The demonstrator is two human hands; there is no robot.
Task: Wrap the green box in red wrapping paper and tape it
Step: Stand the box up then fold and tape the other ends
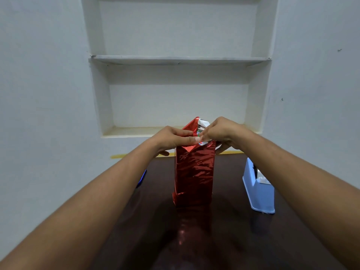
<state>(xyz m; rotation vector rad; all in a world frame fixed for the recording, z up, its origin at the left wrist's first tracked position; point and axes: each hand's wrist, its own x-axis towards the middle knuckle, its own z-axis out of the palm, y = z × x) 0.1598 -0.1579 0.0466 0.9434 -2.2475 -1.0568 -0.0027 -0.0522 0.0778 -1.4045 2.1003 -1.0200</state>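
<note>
The box stands upright on the dark table, covered in shiny red wrapping paper. Only a sliver of the box's printed top shows through the open paper at the upper end. My left hand holds the left flap of paper at the top, thumb pressing a folded triangle down on the front. My right hand pinches the paper at the top right edge. Both hands meet over the top end of the box.
A light blue tape dispenser stands on the table to the right of the box. A blue object peeks out behind my left forearm. Behind the table is a white wall with a recessed shelf niche.
</note>
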